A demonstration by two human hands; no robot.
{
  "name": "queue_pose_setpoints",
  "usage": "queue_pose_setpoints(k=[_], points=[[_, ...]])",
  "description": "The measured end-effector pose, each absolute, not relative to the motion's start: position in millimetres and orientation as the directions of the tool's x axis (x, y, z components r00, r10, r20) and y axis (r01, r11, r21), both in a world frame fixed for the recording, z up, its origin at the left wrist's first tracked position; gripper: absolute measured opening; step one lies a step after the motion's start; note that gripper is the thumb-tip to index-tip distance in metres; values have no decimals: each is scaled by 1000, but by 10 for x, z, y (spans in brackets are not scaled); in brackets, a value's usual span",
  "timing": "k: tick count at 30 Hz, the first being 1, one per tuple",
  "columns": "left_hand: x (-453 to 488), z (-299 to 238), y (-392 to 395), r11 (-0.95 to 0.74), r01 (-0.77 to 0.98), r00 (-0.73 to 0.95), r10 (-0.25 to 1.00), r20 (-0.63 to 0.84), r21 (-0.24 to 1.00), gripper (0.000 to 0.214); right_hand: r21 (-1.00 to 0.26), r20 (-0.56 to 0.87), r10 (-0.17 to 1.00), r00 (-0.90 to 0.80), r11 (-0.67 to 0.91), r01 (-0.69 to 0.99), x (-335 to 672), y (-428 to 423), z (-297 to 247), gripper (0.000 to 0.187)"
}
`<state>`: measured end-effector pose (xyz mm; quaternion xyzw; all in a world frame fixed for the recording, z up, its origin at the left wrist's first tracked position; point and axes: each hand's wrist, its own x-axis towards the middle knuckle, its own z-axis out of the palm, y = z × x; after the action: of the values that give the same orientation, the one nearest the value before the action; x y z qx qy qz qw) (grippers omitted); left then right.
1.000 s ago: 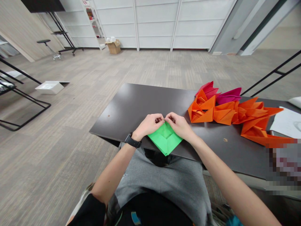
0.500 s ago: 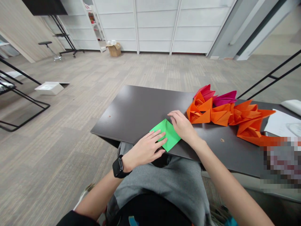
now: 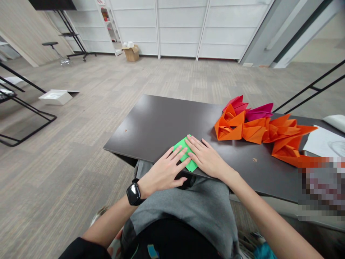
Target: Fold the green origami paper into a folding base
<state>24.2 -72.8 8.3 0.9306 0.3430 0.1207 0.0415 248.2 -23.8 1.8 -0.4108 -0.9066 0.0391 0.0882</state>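
A green sheet of origami paper (image 3: 192,166) lies at the near edge of the dark table, one corner pointing toward me. My left hand (image 3: 168,169) rests on its left part, fingers spread, with the thumb off the table's edge. Across the paper's right part lies my right hand (image 3: 206,156), flat with fingers stretched out, covering much of the sheet. Both hands press on the paper without gripping it. The sheet's right side is hidden under my right hand.
Folded orange paper pieces (image 3: 254,130) stand on the table (image 3: 167,115) to the right, with magenta ones (image 3: 260,112) behind them. White paper (image 3: 325,142) lies farther right. A cardboard box (image 3: 131,53) and a white box (image 3: 56,97) are on the floor.
My right hand has gone from bent fingers at the paper's right corner to lying flat over it, farther left. Less green shows now. My left hand stays nearly in place.
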Motion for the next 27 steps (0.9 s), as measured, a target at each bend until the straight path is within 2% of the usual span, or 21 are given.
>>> queue_pose_setpoints(k=[5, 14, 18, 22, 27], points=[[143, 76, -775, -712, 686, 678, 700, 224, 147, 66, -166, 105, 757, -645, 653, 739, 2471, -261, 27, 57], [61, 97, -735, -723, 672, 698, 690, 190, 156, 60, -291, 99, 750, -655, 651, 701, 2574, -253, 101, 62], [70, 104, -742, -712, 683, 681, 702, 209, 164, 57, -255, 186, 724, -665, 689, 679, 2712, -427, 206, 68], [94, 121, -761, -746, 647, 720, 666, 197, 157, 64, -256, 151, 689, -708, 720, 645, 2753, -611, 160, 62], [107, 117, -793, -778, 614, 756, 628, 182, 135, 59, -247, 155, 700, -697, 711, 658, 2708, -668, 58, 58]])
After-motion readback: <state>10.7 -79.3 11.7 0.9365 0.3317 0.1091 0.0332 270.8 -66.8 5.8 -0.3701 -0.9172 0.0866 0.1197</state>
